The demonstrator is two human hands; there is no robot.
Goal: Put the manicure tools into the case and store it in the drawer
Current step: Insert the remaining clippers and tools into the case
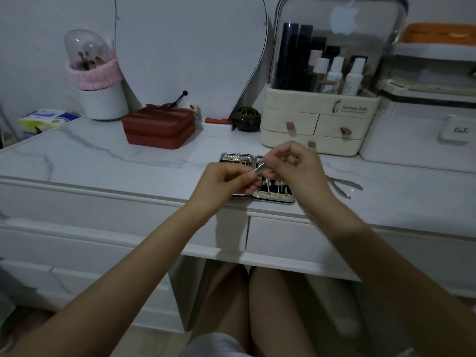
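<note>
Case (273,195) half hidden behind hands, perhaps open.

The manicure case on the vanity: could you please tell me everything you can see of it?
The manicure case lies open flat near the front edge of the marble-look tabletop, its two halves side by side. It has shiny metallic rims and a dark lining; slim metal tools stand in the right half. Both hands hover over it, hiding its middle. Whether they touch it is unclear.

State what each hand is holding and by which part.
Both hands pinch one thin metal tool over the open case: left hand at its lower end, right hand at its upper end.
</note>
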